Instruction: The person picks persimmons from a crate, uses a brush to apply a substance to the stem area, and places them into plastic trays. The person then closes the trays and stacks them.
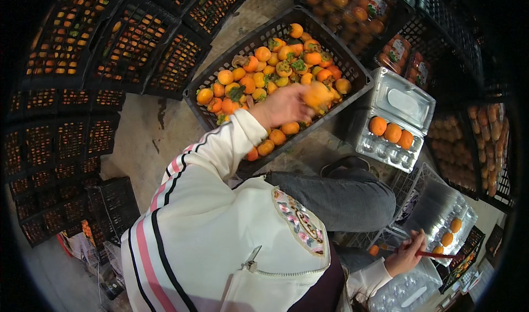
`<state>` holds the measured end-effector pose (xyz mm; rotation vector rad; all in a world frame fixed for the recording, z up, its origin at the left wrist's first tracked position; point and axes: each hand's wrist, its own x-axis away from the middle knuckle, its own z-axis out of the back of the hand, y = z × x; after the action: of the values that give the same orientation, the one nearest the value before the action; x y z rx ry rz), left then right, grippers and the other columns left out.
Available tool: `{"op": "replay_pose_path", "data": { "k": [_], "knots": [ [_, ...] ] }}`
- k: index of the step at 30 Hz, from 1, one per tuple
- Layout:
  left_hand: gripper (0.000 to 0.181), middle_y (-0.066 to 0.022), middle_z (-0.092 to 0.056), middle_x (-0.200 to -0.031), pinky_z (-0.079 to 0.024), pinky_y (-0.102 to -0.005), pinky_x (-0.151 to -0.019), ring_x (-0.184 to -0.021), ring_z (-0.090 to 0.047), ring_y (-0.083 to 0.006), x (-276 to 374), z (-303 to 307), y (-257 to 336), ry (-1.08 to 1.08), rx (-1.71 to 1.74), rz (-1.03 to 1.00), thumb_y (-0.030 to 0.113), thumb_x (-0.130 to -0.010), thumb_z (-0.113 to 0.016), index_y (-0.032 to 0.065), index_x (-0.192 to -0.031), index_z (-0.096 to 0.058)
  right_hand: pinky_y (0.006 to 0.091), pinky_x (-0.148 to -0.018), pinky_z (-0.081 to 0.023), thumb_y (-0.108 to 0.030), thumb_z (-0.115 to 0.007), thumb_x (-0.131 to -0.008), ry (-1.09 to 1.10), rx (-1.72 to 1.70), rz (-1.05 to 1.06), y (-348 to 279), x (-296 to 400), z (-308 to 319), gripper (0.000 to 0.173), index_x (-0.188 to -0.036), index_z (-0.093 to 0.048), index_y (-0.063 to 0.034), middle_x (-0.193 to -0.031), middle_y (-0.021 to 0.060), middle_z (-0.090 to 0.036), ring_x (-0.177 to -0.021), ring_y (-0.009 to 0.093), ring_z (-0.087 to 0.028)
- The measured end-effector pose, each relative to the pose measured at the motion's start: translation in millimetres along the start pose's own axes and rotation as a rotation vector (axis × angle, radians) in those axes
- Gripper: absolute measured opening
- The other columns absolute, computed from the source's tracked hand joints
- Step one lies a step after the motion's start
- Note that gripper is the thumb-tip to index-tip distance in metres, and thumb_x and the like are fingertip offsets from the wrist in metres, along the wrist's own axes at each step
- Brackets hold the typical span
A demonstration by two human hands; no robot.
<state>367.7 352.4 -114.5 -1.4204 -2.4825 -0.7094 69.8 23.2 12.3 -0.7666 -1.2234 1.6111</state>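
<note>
My left hand (285, 105) reaches over a dark plastic crate (198, 116) heaped with orange persimmons (264, 78), several with green calyxes. It is closed on a persimmon (317, 96), both blurred by motion. Low on the right, my right hand (407, 252) grips a thin tool with a red handle (434, 254), apparently a brush; its head is partly unclear. An orange fruit (373, 250) shows near the tool's head. Right of the crate, an open clear plastic clamshell box (407, 105) holds three persimmons (392, 133) in one row, above bare moulded cups.
Stacked black crates of fruit (128, 43) line the left side. Filled clear boxes (368, 10) stand at upper right. Another clear tray (440, 213) with several persimmons lies beyond my right hand, and clear packaging (407, 289) is below it. My bent leg (339, 200) lies between.
</note>
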Motion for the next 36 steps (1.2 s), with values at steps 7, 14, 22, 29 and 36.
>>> {"op": "replay_pose_path", "data": {
  "k": [7, 14, 22, 29, 36],
  "knots": [
    [0.053, -0.0111, -0.058, -0.102, -0.048, -0.0287, -0.054, -0.065, -0.058, -0.0174, -8, -116, -111, -0.392, -0.207, 0.202, 0.025, -0.086, -0.055, 0.0065, -0.132, -0.035, 0.0278, -0.082, -0.044, -0.006, -0.069, -0.075, -0.661, 0.309, 0.381, -54, 43, -71, 0.052, -0.123, -0.049, -0.0006, -0.106, 0.0119, -0.06, -0.094, 0.018, -0.057],
    [0.056, -0.0095, -0.059, -0.082, -0.048, -0.0254, -0.052, -0.058, -0.058, -0.0141, 20, -129, -153, -0.365, -0.365, 0.123, 0.026, -0.088, -0.056, 0.0005, -0.132, -0.032, 0.0308, -0.088, -0.042, -0.002, -0.072, -0.065, -0.783, 0.544, 0.592, -54, 55, -79, 0.062, -0.123, -0.049, -0.0011, -0.115, 0.0136, -0.056, -0.1, 0.023, -0.056],
    [0.026, -0.0076, -0.061, -0.065, -0.046, -0.0322, -0.054, -0.056, -0.058, -0.0159, 76, 49, 5, 0.7, -1.359, -0.054, 0.025, -0.084, -0.057, -0.0004, -0.079, -0.061, 0.0325, -0.095, -0.04, 0.002, -0.063, -0.08, -0.44, 0.393, 0.412, -37, 34, -45, 0.057, -0.132, -0.037, 0.0001, -0.131, 0.015, -0.044, -0.115, 0.021, -0.047],
    [0.021, -0.0186, -0.063, -0.088, -0.048, -0.0422, -0.069, -0.078, -0.061, -0.0327, 86, 134, 6, 0.83, -1.883, 0.303, 0.013, -0.081, -0.052, -0.0021, -0.09, -0.062, 0.0323, -0.095, -0.041, 0.0, -0.064, -0.08, -0.435, 0.386, 0.374, -38, 41, -42, 0.059, -0.132, -0.035, 0.0015, -0.133, 0.0147, -0.042, -0.116, 0.022, -0.046],
    [0.017, -0.0134, -0.061, -0.084, -0.047, -0.0427, -0.06, -0.072, -0.059, -0.0294, 61, 154, -10, 0.601, -2.228, 0.707, 0.015, -0.083, -0.054, 0.0014, -0.086, -0.062, 0.0306, -0.09, -0.041, -0.001, -0.066, -0.078, -0.408, 0.289, 0.393, -42, 45, -44, 0.053, -0.126, -0.041, 0.0004, -0.116, 0.0114, -0.048, -0.102, 0.02, -0.052]
  ]
}}
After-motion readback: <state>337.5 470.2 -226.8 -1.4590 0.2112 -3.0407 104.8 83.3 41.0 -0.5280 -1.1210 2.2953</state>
